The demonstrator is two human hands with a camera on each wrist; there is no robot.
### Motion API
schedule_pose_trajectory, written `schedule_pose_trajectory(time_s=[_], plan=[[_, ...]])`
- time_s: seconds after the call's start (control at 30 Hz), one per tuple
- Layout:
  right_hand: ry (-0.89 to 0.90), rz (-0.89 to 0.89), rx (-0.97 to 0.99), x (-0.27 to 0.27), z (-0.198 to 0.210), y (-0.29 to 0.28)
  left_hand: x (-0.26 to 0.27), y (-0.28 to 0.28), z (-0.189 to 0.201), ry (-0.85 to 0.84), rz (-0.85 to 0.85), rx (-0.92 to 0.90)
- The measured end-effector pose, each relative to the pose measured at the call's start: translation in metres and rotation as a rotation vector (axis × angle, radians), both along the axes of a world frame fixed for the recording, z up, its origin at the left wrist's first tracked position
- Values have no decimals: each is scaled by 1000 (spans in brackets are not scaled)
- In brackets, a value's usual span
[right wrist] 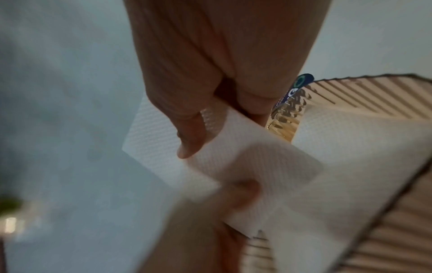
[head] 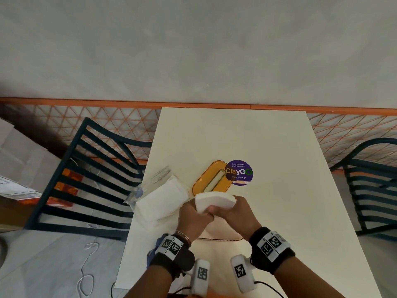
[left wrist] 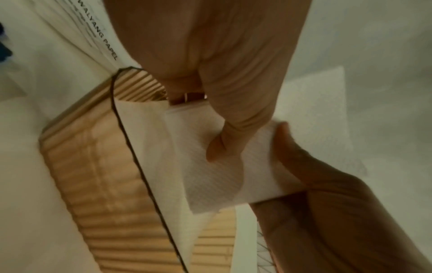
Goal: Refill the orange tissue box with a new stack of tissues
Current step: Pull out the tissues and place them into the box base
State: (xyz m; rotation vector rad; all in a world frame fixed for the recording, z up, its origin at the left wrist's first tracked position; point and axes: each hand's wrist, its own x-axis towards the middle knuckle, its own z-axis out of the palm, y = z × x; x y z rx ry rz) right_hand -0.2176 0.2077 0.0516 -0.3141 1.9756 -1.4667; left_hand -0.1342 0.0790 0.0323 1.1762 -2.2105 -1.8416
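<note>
Both hands hold one white tissue stack (head: pixel 214 202) just above the table. My left hand (head: pixel 193 216) grips its near left end, thumb on top (left wrist: pixel 217 146). My right hand (head: pixel 238 211) grips the right end, thumb pressed on the stack (right wrist: pixel 245 162). Under the hands sits the ribbed, pale orange box base (head: pixel 219 239) with its dark rim (left wrist: pixel 131 151); a white tissue sheet lies in it. The orange lid (head: pixel 211 179) with its slot lies flat beyond the hands. An opened plastic tissue pack (head: pixel 161 196) lies to the left.
A purple round ClayGO sticker (head: pixel 239 172) is on the white table (head: pixel 268 147) beside the lid. Dark slatted chairs stand at the left (head: pixel 90 179) and right (head: pixel 373 186). A white cable (head: pixel 88 265) trails on the floor at the left.
</note>
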Motion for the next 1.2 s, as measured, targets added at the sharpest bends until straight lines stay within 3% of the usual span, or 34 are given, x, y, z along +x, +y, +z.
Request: schedule_pose_trajectory(time_s=[0.17,0.33,0.4,0.57,0.77,0.97,1.2], plan=[[-302,-155,-247,-17,14,9,8,-21,3,-52,-163,54],[-414,-147,-194,-39,23,34,24,-38,5,95,143,556],[-389,-84,-105,-41,17,42,26,-41,5,103,211,619],[-153,149,275,-29,-5,45,30,-36,-7,-83,68,299],[18,210,651,-12,-15,28,18,-23,-5,-245,-211,-58],[125,264,760,-11,-12,25,6,-19,-1,-396,-351,-286],[232,311,863,-11,-12,16,2,-16,-1,-418,-371,-450]])
